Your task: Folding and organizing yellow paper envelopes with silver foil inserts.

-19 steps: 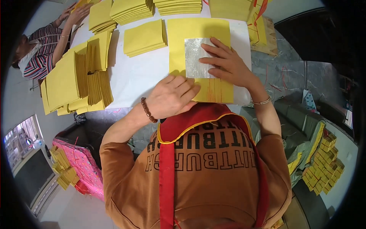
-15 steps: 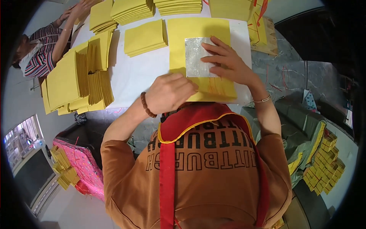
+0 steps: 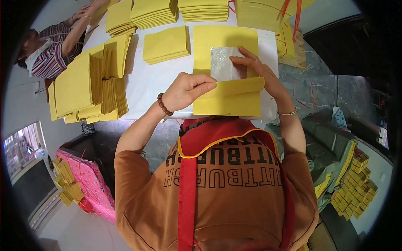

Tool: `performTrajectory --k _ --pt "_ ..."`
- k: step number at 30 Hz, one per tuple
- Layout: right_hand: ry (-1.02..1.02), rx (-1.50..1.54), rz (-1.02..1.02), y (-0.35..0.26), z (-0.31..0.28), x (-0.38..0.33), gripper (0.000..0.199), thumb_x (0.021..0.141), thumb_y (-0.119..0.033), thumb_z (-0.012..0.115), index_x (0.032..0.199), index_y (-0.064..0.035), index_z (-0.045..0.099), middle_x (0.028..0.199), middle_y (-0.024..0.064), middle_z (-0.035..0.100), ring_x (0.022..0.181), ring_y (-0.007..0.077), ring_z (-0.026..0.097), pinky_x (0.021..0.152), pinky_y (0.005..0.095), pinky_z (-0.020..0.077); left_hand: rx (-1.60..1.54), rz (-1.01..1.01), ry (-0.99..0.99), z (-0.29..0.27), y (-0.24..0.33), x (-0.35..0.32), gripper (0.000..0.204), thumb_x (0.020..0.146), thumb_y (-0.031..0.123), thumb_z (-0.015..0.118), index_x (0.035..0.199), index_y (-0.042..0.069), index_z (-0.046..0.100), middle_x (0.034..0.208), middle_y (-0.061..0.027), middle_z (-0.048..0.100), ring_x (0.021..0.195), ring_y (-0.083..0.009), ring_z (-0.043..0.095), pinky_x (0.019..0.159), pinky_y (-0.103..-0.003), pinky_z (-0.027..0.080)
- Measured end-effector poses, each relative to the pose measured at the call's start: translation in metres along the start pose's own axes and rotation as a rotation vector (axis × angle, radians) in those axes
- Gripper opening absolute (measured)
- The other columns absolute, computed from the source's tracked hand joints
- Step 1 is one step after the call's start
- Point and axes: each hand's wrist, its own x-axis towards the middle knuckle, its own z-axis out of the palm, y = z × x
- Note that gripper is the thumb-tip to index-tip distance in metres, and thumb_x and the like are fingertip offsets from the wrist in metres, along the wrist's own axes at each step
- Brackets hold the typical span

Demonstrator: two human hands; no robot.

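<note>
A sheet of yellow paper (image 3: 203,42) lies in front of me on the white tabletop, a silver foil square (image 3: 220,62) on its middle. My left hand (image 3: 184,93) pinches the left end of the sheet's near edge between thumb and fingers. That edge is turned up as a flap (image 3: 238,86) across the lower part of the foil. Beneath the flap, more yellow paper (image 3: 228,106) shows. Spread over the foil's right side are the fingers of my right hand (image 3: 263,75), its palm beside the flap's right end. The right thumb is hidden.
A small pile of folded yellow paper (image 3: 166,45) lies left of the sheet. Larger stacks (image 3: 77,85) stand at the left, with others (image 3: 154,12) at the far edge. Red strips (image 3: 296,21) hang at far right. A person in a striped top (image 3: 48,52) works at far left.
My left hand has lifted the sheet's near edge and folded it away from me over the foil's lower part. My right hand has shifted slightly right and down.
</note>
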Motion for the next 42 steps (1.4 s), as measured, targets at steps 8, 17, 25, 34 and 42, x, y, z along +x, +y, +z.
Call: performTrajectory --k 8,17,25,34,42 --pt "0.01 0.183 0.088 0.0 0.003 -0.001 0.066 0.096 -0.054 0.023 0.126 -0.0045 0.054 0.146 0.015 0.029 0.138 0.0235 0.022 0.109 0.0363 0.0241 -0.122 -0.08 -0.024 -0.003 -0.005 0.002 0.013 0.09 0.01 0.058 0.091 -0.001 0.064 0.069 0.0055 0.057 0.064 0.001 0.046 0.054 -0.017 0.037" --pt "0.027 0.222 0.032 0.001 0.004 -0.001 0.059 0.098 -0.045 0.029 0.127 0.0019 0.049 0.144 0.0127 0.032 0.121 0.0211 0.045 0.102 0.0338 0.0344 -0.228 -0.134 -0.062 -0.004 -0.008 0.003 0.01 0.088 0.005 0.057 0.087 -0.001 0.064 0.072 0.0037 0.06 0.066 -0.0003 0.05 0.06 -0.017 0.04" --pt "-0.044 0.271 0.072 0.005 -0.003 -0.001 0.058 0.097 -0.044 0.029 0.13 -0.0012 0.048 0.148 0.0128 0.026 0.131 0.0236 0.036 0.107 0.0343 0.0294 -0.264 -0.148 -0.021 -0.005 -0.009 0.006 0.013 0.086 0.01 0.057 0.085 0.0 0.064 0.068 0.0056 0.054 0.061 -0.0009 0.044 0.053 -0.018 0.036" --pt "-0.148 -0.032 0.099 0.01 -0.01 -0.003 0.064 0.084 -0.012 0.062 0.14 -0.0027 0.033 0.15 0.0076 0.022 0.133 0.0217 0.033 0.107 0.0337 0.0293 -0.253 -0.061 -0.145 -0.028 -0.005 0.009 0.024 0.087 0.019 0.061 0.102 0.001 0.063 0.091 -0.0003 0.061 0.088 -0.0079 0.053 0.078 -0.024 0.043" --pt "-0.104 0.055 -0.065 0.007 -0.008 -0.006 0.045 0.081 -0.022 0.066 0.124 -0.0135 0.056 0.139 -0.0013 0.045 0.137 0.0268 0.025 0.11 0.0432 0.0183 0.518 0.42 -0.023 -0.019 -0.024 0.004 0.037 0.08 0.02 0.062 0.115 0.01 0.06 0.127 -0.0089 0.054 0.125 -0.0316 0.043 0.102 -0.041 0.03"
